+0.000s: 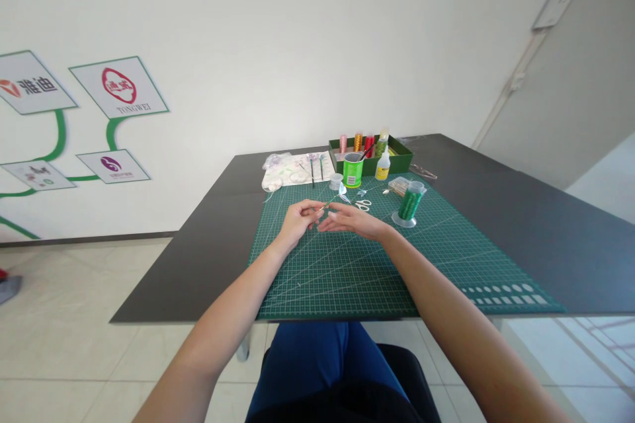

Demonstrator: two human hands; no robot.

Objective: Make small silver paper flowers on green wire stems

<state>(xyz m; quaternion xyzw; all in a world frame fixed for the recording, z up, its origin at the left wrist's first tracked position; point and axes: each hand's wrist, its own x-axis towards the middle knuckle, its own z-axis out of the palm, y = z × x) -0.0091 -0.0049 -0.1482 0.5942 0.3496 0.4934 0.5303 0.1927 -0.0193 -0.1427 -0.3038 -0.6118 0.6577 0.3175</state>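
Observation:
Over the cutting mat, my left hand (298, 219) is closed in a pinch on the thin stem of a small artificial flower (342, 190) with pale blue and white petals. The stem slants up and right from my fingertips. My right hand (353, 220) lies beside it, fingers stretched toward the left hand and fingertips close to the stem; whether they touch it is too small to tell. White-handled scissors (364, 205) rest on the mat just beyond the right hand. A spool of green thread (411, 201) stands upright on a clear round base to the right.
The green cutting mat (342, 277) covers part of the black table (198, 244). Behind my hands are a green can (352, 172), a glue bottle (383, 165), a clear small tub (336, 181) and a dark green box (401, 158) of thread spools. White patterned paper (292, 175) lies back left.

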